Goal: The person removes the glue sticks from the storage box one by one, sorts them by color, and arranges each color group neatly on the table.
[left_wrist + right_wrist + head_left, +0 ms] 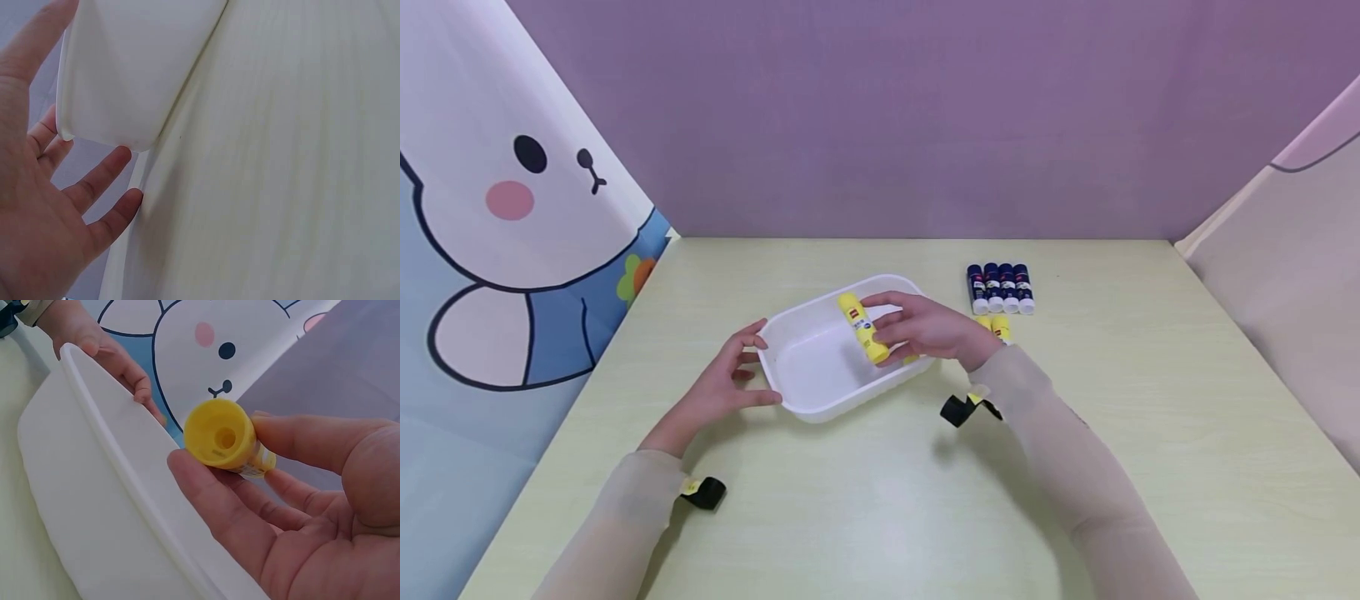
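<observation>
A white plastic tray (808, 350) sits at a slant on the table, its long side rising to the right. My left hand (730, 375) grips its left end, fingers at the rim and thumb against the near corner. In the left wrist view, the left hand (56, 181) has its fingers spread around the tray's end (125, 75). Over the tray, my right hand (925, 329) pinches a yellow glue stick (863, 327), tilted. The right wrist view shows the glue stick's hollow end (219, 434) between thumb and fingers. A bit of yellow shows beneath this hand, mostly hidden.
Several dark blue glue sticks (1000, 287) with white ends lie in a row right of the tray. Just nearer, yellow glue sticks (1001, 327) are partly hidden behind the right wrist. A purple wall (925, 125) borders the table's far edge.
</observation>
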### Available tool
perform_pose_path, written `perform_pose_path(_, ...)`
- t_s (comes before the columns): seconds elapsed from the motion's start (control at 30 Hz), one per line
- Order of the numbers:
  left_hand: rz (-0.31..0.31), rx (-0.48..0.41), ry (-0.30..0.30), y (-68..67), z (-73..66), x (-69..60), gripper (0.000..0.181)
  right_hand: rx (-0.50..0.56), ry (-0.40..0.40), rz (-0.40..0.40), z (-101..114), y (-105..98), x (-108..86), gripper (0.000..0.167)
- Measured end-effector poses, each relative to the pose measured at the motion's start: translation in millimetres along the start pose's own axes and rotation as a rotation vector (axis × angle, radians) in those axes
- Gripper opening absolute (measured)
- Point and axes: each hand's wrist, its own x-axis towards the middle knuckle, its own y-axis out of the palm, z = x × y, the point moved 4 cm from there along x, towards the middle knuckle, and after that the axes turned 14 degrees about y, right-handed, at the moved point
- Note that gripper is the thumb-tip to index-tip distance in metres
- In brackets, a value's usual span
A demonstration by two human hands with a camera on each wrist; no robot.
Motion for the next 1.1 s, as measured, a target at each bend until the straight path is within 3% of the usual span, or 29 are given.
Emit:
perform_pose_path(0.8, -0.002, -0.004, 0.000, -0.7, 1.2, -0.9, 0.065, 0.083, -0.055, -0.136, -8.0, -36.1, -37.7, 0.062)
perform_pose_path(1.1, 0.002, -0.006, -0.001, 0.0, 1.2, 0.3, 0.066, 0.069, -0.059, -0.232, -12.9, -55.4, -54.7, 0.061)
